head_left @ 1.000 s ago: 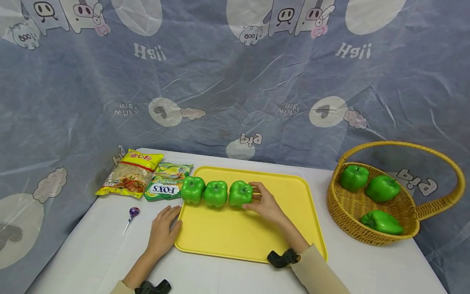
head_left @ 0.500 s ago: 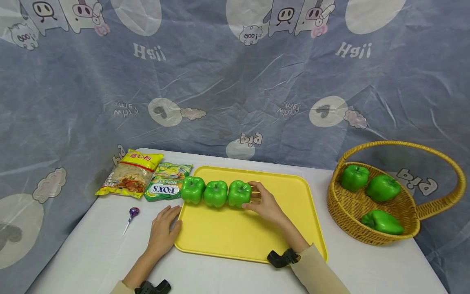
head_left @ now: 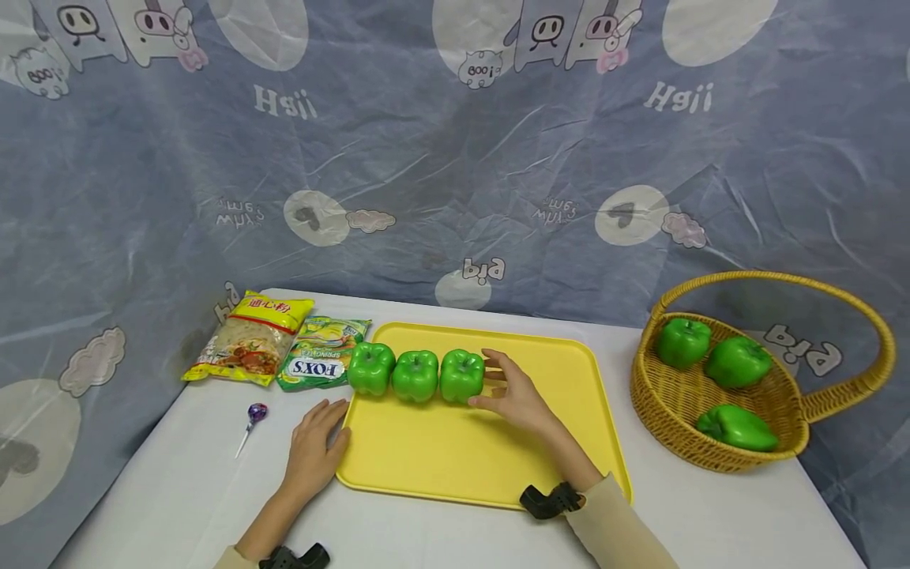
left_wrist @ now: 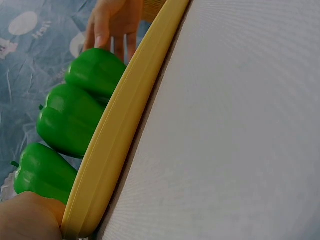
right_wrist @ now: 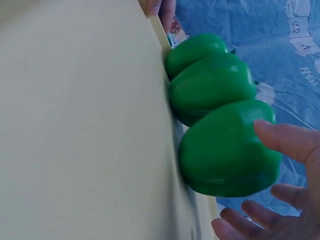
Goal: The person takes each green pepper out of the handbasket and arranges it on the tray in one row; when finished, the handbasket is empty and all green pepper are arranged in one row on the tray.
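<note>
Best to square the green pepper (head_left: 462, 377), just left of right hand's (head_left: 515, 395) spread-apart fingers, with middle pepper (head_left: 415, 377) beyond, without nudging; steady yellow tray (head_left: 455, 458) using left hand (head_left: 313, 438), fingers relaxed.

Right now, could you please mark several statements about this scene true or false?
1. The basket holds three green peppers. True.
2. The right grip is at the rightmost pepper in the row on the yellow tray. True.
3. That row has four peppers. False: it has three.
4. A lollipop lies left of the left grip. True.
5. The left grip holds a pepper. False: it lies beside the tray's left edge.
</note>
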